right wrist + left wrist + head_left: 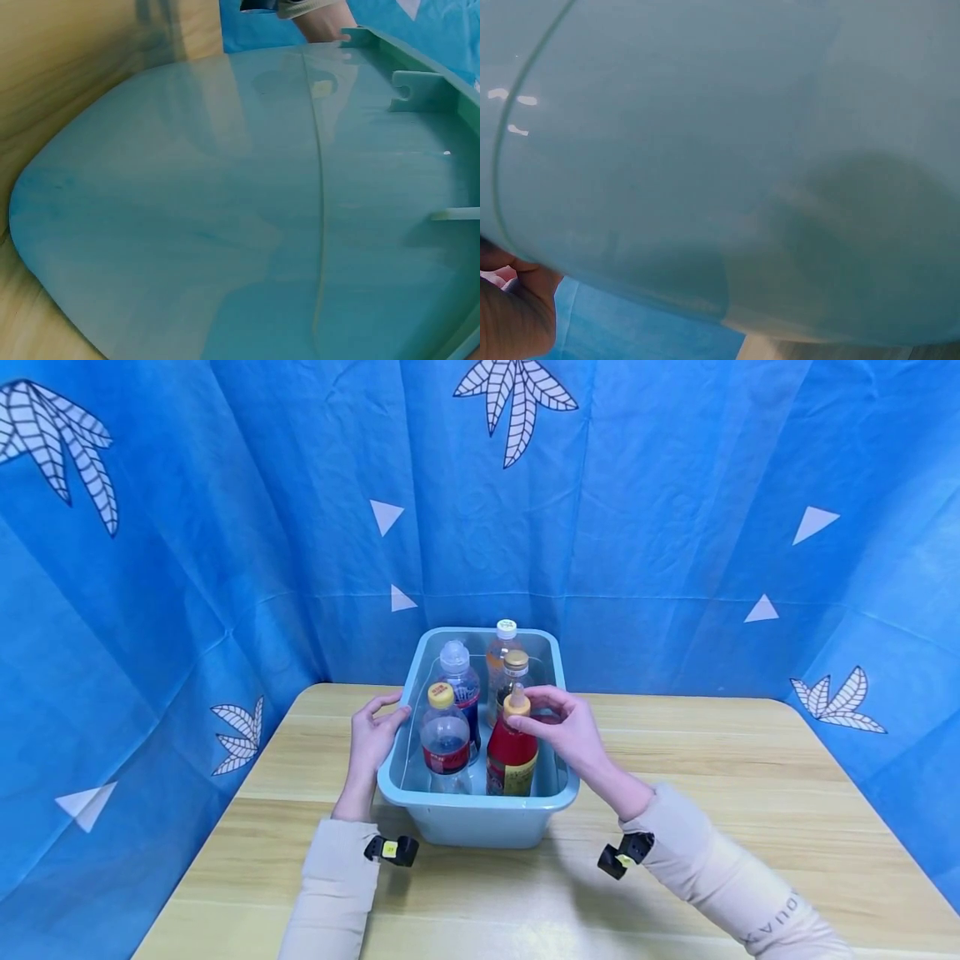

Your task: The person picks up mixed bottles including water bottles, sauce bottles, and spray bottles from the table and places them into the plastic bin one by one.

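Note:
A light blue plastic tub (pixel 480 800) stands on the table with several bottles upright in it. At its left rim is my left hand (pixel 372 735), thumb and fingers gripping the edge; part of that hand (pixel 517 311) shows in the left wrist view. My right hand (pixel 573 727) pinches the pointed orange cap of a red sauce bottle (pixel 512 750) at the tub's front right. Beside it on the left is a yellow-capped bottle (pixel 446 737) of dark drink. Behind that stands a clear-capped bottle (pixel 460 681) with dark blue contents. The right fingertips are hidden in the right wrist view.
Behind the red bottle are a gold-capped jar-like bottle (pixel 515 668) and a white-capped bottle (pixel 504 647) of orange drink. The wooden table (pixel 720 793) extends on both sides. A blue patterned curtain (pixel 675 527) hangs along its back and sides.

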`<state>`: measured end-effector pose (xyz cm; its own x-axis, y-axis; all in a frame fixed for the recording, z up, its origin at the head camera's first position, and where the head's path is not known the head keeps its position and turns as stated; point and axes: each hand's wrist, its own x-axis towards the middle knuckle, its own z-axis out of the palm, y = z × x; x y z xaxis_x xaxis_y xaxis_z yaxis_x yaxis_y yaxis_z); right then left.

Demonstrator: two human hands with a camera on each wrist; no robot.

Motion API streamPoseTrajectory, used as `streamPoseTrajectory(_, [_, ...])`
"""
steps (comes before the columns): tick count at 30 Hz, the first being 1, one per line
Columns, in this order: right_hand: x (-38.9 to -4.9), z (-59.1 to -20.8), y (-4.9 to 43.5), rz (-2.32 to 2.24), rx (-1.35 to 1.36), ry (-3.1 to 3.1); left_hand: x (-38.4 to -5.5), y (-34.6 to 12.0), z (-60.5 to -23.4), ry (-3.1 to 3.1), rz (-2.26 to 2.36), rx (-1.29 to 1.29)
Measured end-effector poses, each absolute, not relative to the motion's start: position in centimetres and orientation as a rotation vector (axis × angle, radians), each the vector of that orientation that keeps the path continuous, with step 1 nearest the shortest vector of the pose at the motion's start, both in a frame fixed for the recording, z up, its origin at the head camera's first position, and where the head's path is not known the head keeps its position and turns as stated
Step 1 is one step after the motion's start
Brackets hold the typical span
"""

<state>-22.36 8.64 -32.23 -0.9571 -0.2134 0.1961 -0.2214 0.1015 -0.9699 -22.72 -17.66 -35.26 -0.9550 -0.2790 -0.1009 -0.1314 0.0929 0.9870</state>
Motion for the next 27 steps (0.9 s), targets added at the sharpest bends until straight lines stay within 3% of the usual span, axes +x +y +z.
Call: streamPoseTrajectory(27, [-21.82, -32.03, 8.2, 1.853, 0.542, -2.478, -22.82, -17.65, -35.54, -2.248, -1.977, 0.441])
